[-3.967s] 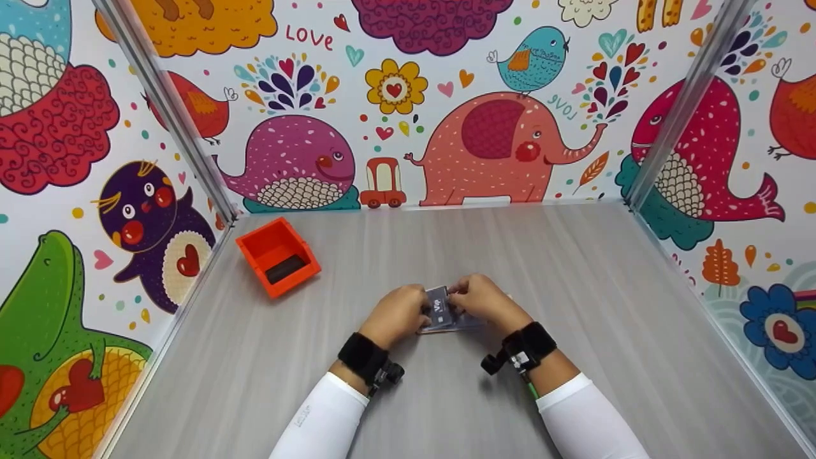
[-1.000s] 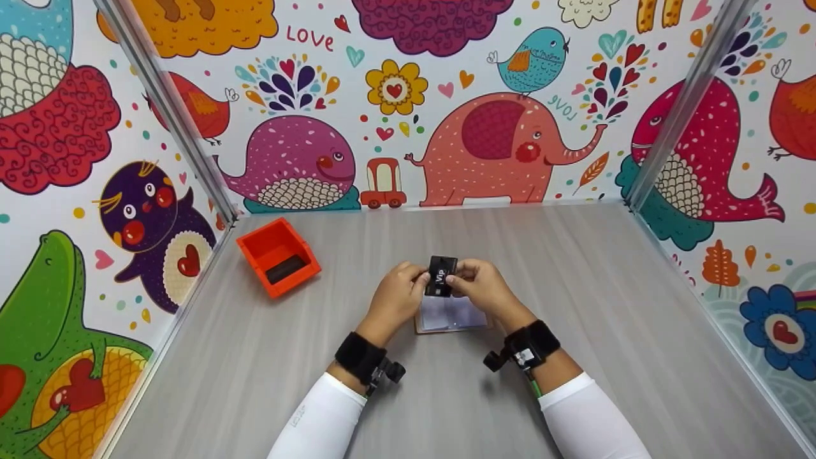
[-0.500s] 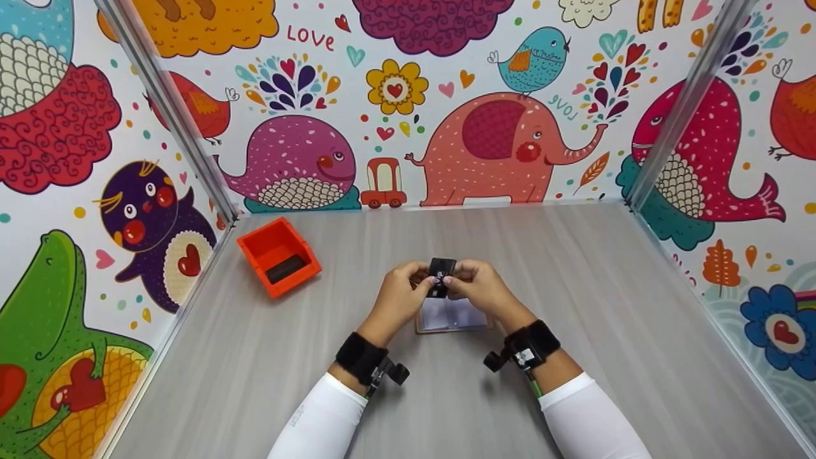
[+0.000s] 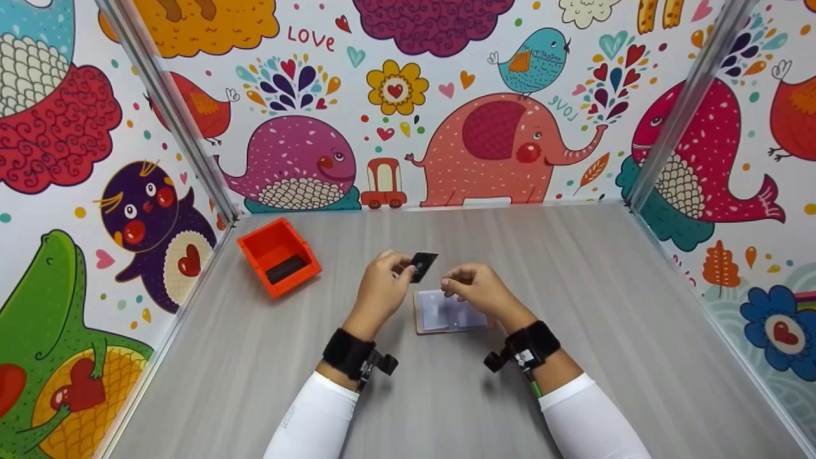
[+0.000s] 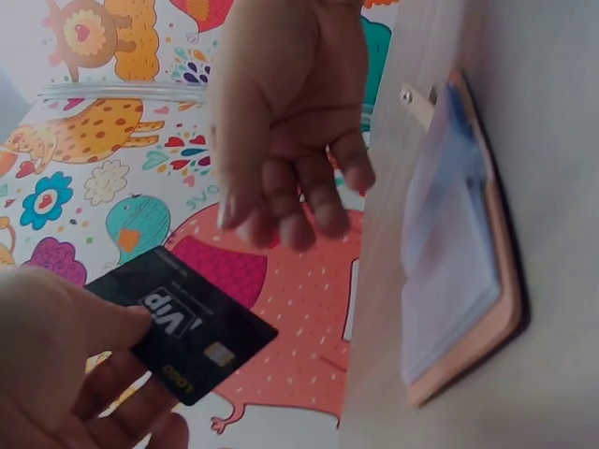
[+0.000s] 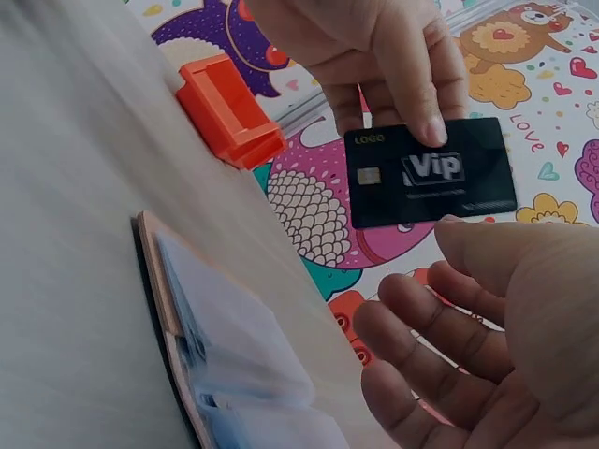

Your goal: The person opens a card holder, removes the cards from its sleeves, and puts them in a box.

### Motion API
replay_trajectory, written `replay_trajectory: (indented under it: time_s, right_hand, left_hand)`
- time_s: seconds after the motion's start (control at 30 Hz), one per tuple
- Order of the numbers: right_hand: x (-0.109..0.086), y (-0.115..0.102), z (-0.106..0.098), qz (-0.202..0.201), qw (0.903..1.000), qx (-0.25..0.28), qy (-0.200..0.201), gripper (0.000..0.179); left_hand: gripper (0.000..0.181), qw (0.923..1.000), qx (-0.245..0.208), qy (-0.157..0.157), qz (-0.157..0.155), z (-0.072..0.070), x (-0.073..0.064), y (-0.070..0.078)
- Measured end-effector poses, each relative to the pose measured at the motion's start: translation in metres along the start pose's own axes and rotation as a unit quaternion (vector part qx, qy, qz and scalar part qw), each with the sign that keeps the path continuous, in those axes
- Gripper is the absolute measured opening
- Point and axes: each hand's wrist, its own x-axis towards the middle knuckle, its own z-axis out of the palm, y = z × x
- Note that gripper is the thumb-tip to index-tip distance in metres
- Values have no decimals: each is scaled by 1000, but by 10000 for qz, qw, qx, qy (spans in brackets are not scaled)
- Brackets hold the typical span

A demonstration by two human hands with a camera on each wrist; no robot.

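Observation:
My left hand point(image 4: 382, 287) pinches a black card point(image 6: 432, 192) between thumb and fingers; the card shows "Vip", a chip and "LOGO". My right hand point(image 4: 481, 287) hovers just to the right of it, holding nothing, its fingers loosely bent and apart from the card in the right wrist view. Below both hands an opened card holder point(image 4: 435, 311) lies on the table, with clear plastic sleeves and a tan edge. In the left wrist view a snap strap point(image 5: 418, 108) sticks out from the holder's far side.
An orange bin point(image 4: 274, 252) stands at the table's back left, with a dark flat item point(image 4: 286, 269) inside. Printed panels point(image 4: 510, 146) wall in the grey table point(image 4: 561, 357) at the back and both sides.
The right hand took the card out of the holder's sleeve and lifted it. Both hands then held it; now the right has let go and the left has drawn it leftward.

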Motion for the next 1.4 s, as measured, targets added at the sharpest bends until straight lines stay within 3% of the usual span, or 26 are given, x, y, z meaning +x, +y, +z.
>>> replay_trajectory:
  time_s: [0.33, 0.57, 0.67, 0.8, 0.93, 1.1, 1.2, 1.4]
  right_hand:
    - [-1, 6, -3, 118, 9920, -1255, -87, 18]
    - [-4, 5, -5, 509, 9824, -1760, -369, 19]
    - [-5, 4, -5, 615, 9733, -2169, -429, 21]
    - [-7, 5, -5, 444, 9591, -2746, -517, 22]
    - [-9, 6, -6, 157, 9526, -2977, -606, 22]
    - [-10, 8, -5, -241, 9470, -3158, -541, 20]
    - [-10, 8, -4, -321, 9457, -3196, -502, 20]
    - [-11, 7, -4, -386, 9434, -3259, -468, 20]
  left_hand:
    - [13, 9938, 866, 687, -70, -30, 8, -10]
    - [13, 9795, 1677, 1104, 151, -49, 10, -22]
    - [13, 9712, 2013, 1264, 182, -58, 10, -27]
    - [14, 9628, 2331, 1362, 84, -69, 10, -32]
    - [14, 9572, 2515, 1432, 21, -79, 9, -37]
    - [16, 9535, 2622, 1485, -60, -92, 9, -47]
    - [17, 9526, 2609, 1542, -276, -104, 8, -54]
    - [24, 9383, 2975, 1629, -678, -119, 6, -70]
